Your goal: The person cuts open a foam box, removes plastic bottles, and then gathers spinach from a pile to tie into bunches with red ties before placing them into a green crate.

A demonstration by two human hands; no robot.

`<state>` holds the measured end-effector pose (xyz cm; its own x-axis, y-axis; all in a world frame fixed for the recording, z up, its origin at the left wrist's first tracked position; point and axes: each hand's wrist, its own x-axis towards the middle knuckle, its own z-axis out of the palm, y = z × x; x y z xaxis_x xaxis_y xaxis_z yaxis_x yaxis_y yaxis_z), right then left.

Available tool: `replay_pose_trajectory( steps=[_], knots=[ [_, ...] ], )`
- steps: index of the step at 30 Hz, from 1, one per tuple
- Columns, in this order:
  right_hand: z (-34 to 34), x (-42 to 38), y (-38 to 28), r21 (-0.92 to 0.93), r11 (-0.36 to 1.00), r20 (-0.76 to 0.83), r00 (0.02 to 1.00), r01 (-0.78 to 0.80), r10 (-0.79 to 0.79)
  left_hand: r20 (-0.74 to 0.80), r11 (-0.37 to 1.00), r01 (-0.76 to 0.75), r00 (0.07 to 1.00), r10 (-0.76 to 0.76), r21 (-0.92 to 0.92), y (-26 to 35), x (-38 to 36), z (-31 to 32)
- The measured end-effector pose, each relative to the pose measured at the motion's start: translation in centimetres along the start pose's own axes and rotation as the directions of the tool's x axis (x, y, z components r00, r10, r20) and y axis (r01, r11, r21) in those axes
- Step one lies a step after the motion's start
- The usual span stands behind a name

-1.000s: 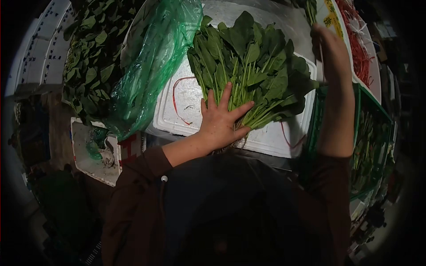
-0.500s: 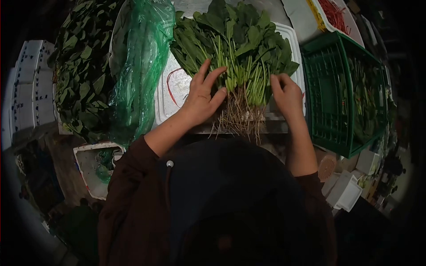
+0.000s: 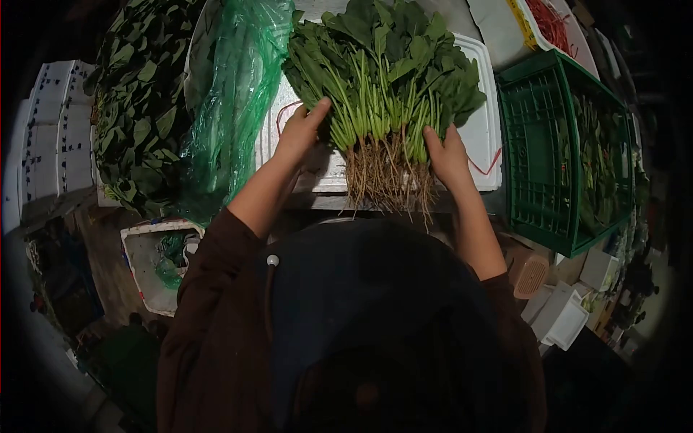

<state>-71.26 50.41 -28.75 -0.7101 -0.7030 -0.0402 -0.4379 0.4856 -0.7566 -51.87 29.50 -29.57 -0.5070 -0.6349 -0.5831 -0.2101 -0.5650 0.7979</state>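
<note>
A bunch of leafy greens [image 3: 375, 94] with pale stems and brown roots lies on a white foam lid [image 3: 476, 65], roots toward me. My left hand [image 3: 299, 133] is at the bunch's left side, thumb and fingers against the leaves and stems. On the right side my right hand [image 3: 447, 155] presses the stems just above the roots. Both hands hold the bunch between them, their far fingers partly hidden beneath it. A red tie [image 3: 485, 164] shows at the lid's right edge, and part of it at the left beside my left hand.
Green plastic film [image 3: 238, 101] lies left of the lid, beside a heap of dark leaves [image 3: 141, 108]. A green crate [image 3: 541, 151] with greens stands at the right. Red ties [image 3: 550, 25] lie at the back right. A white box [image 3: 155, 270] sits lower left.
My left hand has moved left and turned to the bunch's side. My right hand has moved in against the stems. The bunch looks more gathered, with its roots more even.
</note>
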Motion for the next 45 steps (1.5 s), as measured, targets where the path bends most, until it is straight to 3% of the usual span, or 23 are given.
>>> replay_pose_trajectory(
  steps=[2,4,6,9,11,13,15,17,18,21,24,25,28,32,34,35,36,37,38,39,41,43,45],
  knots=[
    [0.1,0.9,-2.1,-0.064,0.990,-0.006,0.992,0.123,-0.124,0.133,0.920,-0.306,0.951,0.281,0.244,-1.3,2.1,0.6],
    [0.6,2.0,-1.8,-0.144,0.955,-0.026,0.964,0.259,-0.265,0.079,0.823,-0.347,0.933,0.350,0.450,-0.6,1.5,1.6],
    [1.0,2.9,1.3,-0.163,0.977,0.049,0.990,0.138,-0.132,0.097,0.699,-0.352,0.921,0.378,0.622,1.2,-0.3,2.0],
    [-0.5,3.1,1.9,-0.194,0.981,0.154,0.988,0.009,0.022,0.146,0.781,-0.228,0.974,0.175,0.581,2.6,-0.8,0.1],
    [-1.9,2.7,1.1,0.015,0.995,0.202,0.975,-0.096,0.091,0.183,0.756,-0.344,0.939,0.292,0.557,1.1,1.0,-2.3],
    [-2.3,2.7,3.0,0.042,0.988,0.162,0.977,-0.146,0.138,0.159,0.932,-0.145,0.983,0.096,0.333,2.1,0.2,-2.8],
    [-3.2,2.5,3.2,0.069,0.977,0.120,0.974,-0.201,0.191,0.123,0.934,-0.111,0.990,0.073,0.338,2.3,0.0,-3.6],
    [-5.5,1.2,1.3,0.431,0.759,0.318,0.869,-0.488,0.378,0.126,0.696,-0.348,0.928,0.350,0.628,1.5,0.3,-4.7],
    [-5.9,0.7,1.5,0.480,0.737,0.261,0.879,-0.476,0.398,0.151,0.385,-0.387,0.842,0.518,0.838,1.1,0.1,-4.9],
    [-6.9,0.4,3.4,0.234,0.829,0.385,0.831,-0.508,0.401,0.095,0.162,-0.292,0.701,0.707,0.943,-0.5,-0.1,-4.7],
    [-5.2,-0.6,2.9,-0.018,0.967,0.320,0.915,-0.255,0.247,0.042,0.167,-0.189,0.773,0.633,0.968,-0.3,-0.4,-3.9],
    [-4.4,-1.2,2.8,0.048,0.974,0.279,0.939,-0.221,0.199,-0.005,0.192,-0.129,0.817,0.577,0.973,-0.1,-0.5,-3.7],
    [-4.1,-0.6,2.9,0.081,0.943,0.293,0.912,-0.324,0.288,0.027,0.116,-0.087,0.897,0.442,0.989,0.5,0.4,-4.5],
    [-3.8,-0.3,1.2,0.016,0.979,0.162,0.966,-0.205,0.200,0.112,0.022,-0.156,0.793,0.599,0.988,0.2,0.3,-4.7],
    [-2.5,-0.4,0.5,-0.302,0.951,0.108,0.993,0.071,-0.040,0.007,0.164,-0.118,0.833,0.554,0.979,0.8,0.1,-4.4],
    [-3.0,-0.3,-0.1,-0.365,0.930,0.167,0.986,0.035,0.028,0.009,0.162,-0.118,0.831,0.556,0.980,1.1,0.4,-4.7],
    [-3.2,0.0,0.6,-0.364,0.931,0.164,0.986,0.037,0.024,-0.007,0.406,-0.241,0.853,0.522,0.881,1.3,0.7,-5.1],
    [-3.7,0.3,1.9,-0.134,0.991,0.150,0.989,0.032,-0.011,-0.012,0.623,-0.333,0.876,0.481,0.708,1.5,0.8,-5.5],
    [-3.9,0.4,2.9,0.103,0.994,0.130,0.991,0.027,-0.041,-0.013,0.625,-0.332,0.877,0.481,0.707,1.9,0.9,-6.0],
    [-5.9,0.3,0.3,0.278,0.829,0.368,0.851,-0.485,0.374,0.011,0.861,-0.256,0.960,0.280,0.440,2.5,0.9,-6.5],
    [-6.2,0.0,1.7,0.318,0.827,0.294,0.877,-0.464,0.379,0.197,0.998,-0.053,0.979,0.048,0.019,2.6,1.3,-7.9],
    [-6.2,-0.3,3.0,0.354,0.826,0.215,0.898,-0.438,0.384,0.184,0.999,-0.050,0.982,0.047,0.009,3.3,0.1,-6.9],
    [-5.7,-0.8,3.8,-0.260,0.955,0.013,0.988,-0.142,0.151,0.127,0.996,-0.079,0.989,0.074,0.034,3.4,-1.0,-6.1]
  ],
)
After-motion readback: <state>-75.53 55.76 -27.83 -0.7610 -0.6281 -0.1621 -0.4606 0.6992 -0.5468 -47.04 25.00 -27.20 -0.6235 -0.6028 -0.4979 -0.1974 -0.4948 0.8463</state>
